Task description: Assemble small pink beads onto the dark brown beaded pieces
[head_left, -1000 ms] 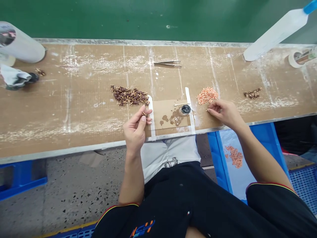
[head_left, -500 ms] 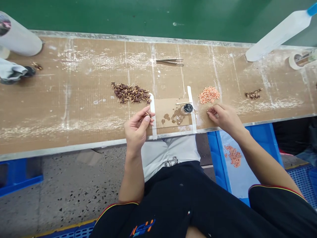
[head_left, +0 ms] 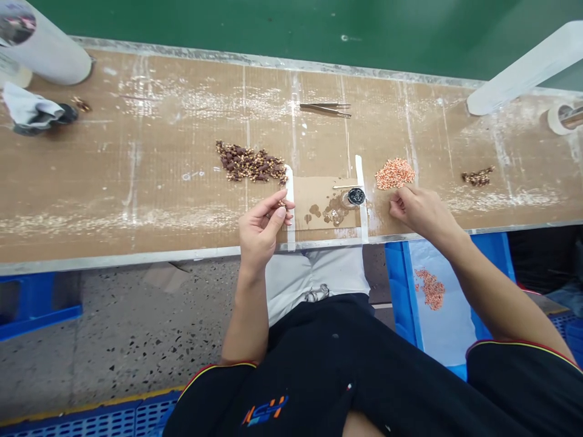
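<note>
My left hand (head_left: 260, 233) is raised over the table's front edge, thumb and fingers pinched on a small brown-and-gold piece (head_left: 282, 204). Just beyond it lies a heap of similar dark brown and gold pieces (head_left: 250, 162). My right hand (head_left: 423, 212) is closed, its fingertips pressed together in front of a pile of small orange-and-white pieces (head_left: 394, 173); anything between them is too small to make out. Between my hands are a small round pot of black paste (head_left: 356, 196) and a cotton swab (head_left: 347, 186), on a stained cardboard sheet (head_left: 303, 188) taped down.
Tweezers (head_left: 325, 109) lie toward the back. A smaller brown-and-gold heap (head_left: 478, 176) sits on the right. White bottles (head_left: 59, 51) and a cloth (head_left: 30, 106) stand far left, another white bottle (head_left: 523, 70) right. Below the edge, a blue tray (head_left: 403, 303) holds more orange pieces (head_left: 430, 289).
The view has shifted slightly, so the table's things appear a little further right. My right fingertips have drawn closer to the orange pile. My left hand keeps its pinch.
</note>
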Demonstrator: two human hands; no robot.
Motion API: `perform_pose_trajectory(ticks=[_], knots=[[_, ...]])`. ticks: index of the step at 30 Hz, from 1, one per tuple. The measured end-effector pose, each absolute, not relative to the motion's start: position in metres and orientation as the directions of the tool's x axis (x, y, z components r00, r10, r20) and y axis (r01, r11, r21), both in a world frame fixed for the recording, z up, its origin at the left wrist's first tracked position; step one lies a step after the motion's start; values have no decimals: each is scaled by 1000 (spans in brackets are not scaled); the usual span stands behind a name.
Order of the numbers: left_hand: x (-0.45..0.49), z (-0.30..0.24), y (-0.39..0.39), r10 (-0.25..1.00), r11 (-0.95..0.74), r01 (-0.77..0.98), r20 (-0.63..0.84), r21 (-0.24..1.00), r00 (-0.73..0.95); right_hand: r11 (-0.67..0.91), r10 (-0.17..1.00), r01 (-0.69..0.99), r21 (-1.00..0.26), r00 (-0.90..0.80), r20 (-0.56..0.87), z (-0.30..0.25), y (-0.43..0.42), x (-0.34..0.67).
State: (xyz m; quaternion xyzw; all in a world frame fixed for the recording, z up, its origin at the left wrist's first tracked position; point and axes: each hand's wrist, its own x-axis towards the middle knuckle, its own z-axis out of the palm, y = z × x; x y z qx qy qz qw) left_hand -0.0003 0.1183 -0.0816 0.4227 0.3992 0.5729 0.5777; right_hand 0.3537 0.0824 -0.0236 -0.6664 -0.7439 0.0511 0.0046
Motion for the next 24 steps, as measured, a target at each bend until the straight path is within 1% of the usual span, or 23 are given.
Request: perform_pose_trajectory(ticks=[3, 6, 10, 15, 21, 24], knots=[[0, -82, 118, 999, -14, -311, 24, 950, 30, 54, 994, 975, -217, -73, -84, -23, 87, 362], [0, -82, 118, 999, -16, -302, 25, 953, 27, 31, 987, 956, -293, -75, -141, -18, 90, 367], [0, -81, 117, 999, -10, -294, 21, 956, 34, 35, 983, 948, -316, -90, -162, -13, 93, 368], [-1, -81, 117, 999, -16, -292, 29, 956, 41, 3, 979, 934, -356, -75, -188, -10, 97, 368], [-1, -83, 117, 997, -31, -335, 53, 942, 59, 38, 965, 943, -329, -121, -234, -5, 102, 370], [-1, -83, 117, 997, -16, -338, 41, 941, 66, 41, 957, 931, -363, -141, -255, -1, 103, 368]])
